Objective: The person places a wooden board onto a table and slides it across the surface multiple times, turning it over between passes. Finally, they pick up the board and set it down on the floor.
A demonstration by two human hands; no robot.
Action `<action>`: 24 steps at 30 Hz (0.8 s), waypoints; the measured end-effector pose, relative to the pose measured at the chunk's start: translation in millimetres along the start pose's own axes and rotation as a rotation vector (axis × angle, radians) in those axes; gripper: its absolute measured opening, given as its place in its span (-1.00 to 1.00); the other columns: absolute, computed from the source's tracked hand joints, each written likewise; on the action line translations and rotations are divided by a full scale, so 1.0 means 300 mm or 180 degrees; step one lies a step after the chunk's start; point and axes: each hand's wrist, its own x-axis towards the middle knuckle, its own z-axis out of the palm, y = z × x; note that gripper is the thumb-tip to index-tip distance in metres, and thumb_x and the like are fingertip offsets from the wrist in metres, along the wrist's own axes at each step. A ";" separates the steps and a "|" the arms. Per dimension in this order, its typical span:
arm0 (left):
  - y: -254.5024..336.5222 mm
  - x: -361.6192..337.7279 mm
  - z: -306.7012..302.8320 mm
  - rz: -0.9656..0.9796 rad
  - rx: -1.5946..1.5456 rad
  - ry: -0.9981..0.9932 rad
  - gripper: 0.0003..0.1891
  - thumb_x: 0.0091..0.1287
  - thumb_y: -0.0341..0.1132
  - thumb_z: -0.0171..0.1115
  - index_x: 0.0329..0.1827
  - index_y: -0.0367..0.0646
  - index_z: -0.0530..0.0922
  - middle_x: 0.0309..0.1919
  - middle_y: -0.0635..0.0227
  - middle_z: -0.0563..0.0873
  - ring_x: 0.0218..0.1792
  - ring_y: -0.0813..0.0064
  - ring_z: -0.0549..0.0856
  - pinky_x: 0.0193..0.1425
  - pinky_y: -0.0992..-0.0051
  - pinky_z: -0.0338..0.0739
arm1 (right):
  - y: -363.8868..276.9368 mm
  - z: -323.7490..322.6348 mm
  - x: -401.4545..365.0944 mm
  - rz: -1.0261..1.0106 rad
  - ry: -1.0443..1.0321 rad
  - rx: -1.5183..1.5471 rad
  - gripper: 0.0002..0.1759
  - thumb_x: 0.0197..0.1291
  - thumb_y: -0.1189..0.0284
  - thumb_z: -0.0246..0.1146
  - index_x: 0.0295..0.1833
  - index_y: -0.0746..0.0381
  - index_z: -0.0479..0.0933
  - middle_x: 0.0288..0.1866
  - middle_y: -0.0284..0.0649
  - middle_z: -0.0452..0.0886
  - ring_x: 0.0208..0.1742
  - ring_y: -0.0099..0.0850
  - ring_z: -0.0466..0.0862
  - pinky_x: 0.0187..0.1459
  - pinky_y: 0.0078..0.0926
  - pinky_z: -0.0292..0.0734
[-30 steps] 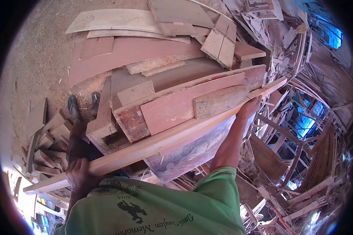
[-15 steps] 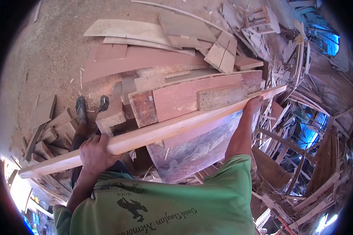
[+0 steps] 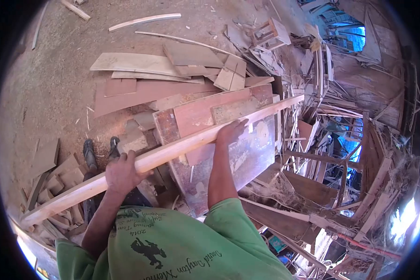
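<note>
A long pale wooden plank (image 3: 182,148) runs diagonally across the view, its near end low at the left and its far end up at the right. My left hand (image 3: 122,173) is wrapped round its nearer part, knuckles up. Around the plank's middle is my right hand (image 3: 230,130), gripping from the lower edge, with its underside fingers hidden. Beneath the plank is a worn, paint-stained work surface (image 3: 254,151). A reddish board (image 3: 196,113) and a short, speckled wood block (image 3: 235,110) lie on that surface, just beyond the plank.
Flat boards (image 3: 140,64) are piled beyond the work surface. Offcuts (image 3: 56,184) lie at the left beside my feet (image 3: 89,151). Tangled scrap wood and a rough timber frame (image 3: 312,189) fill the right side. Sawdust covers the ground (image 3: 60,79).
My right hand has moved back along the plank from near its far end to about its middle. My left hand stays around the nearer part. The view has shifted to the right.
</note>
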 end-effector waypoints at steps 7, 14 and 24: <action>-0.461 -0.303 -0.121 0.0480 0.0700 0.0708 -0.04 -0.01 0.29 0.65 0.32 -0.21 0.55 0.08 0.07 0.64 0.12 -0.04 0.67 0.24 0.02 0.60 | -0.051 -0.034 -0.017 -0.0082 0.0085 0.0072 -0.27 0.71 0.15 -0.23 0.77 0.38 0.09 0.81 0.15 0.14 0.81 0.10 0.09 0.78 -0.07 0.00; -0.589 -0.323 -0.052 0.0008 0.0092 -0.0019 -0.20 -0.02 0.29 0.62 -0.01 -0.25 0.59 -0.36 0.04 0.69 -0.33 -0.08 0.74 -0.18 0.00 0.61 | 0.013 -0.010 0.055 -0.0338 0.0163 0.0279 -0.31 0.72 0.20 -0.20 0.76 0.38 0.13 0.79 0.17 0.18 0.80 0.10 0.12 0.77 -0.06 0.05; -0.431 -0.212 -0.047 -0.0177 -0.0052 -0.0179 -0.30 -0.09 0.14 0.68 -0.06 -0.18 0.60 -0.34 0.08 0.70 -0.33 -0.07 0.75 -0.21 -0.01 0.61 | 0.036 -0.030 0.209 -0.0306 0.0011 0.0460 -0.30 0.72 0.23 -0.19 0.75 0.45 0.12 0.79 0.23 0.14 0.78 0.10 0.16 0.76 -0.12 0.06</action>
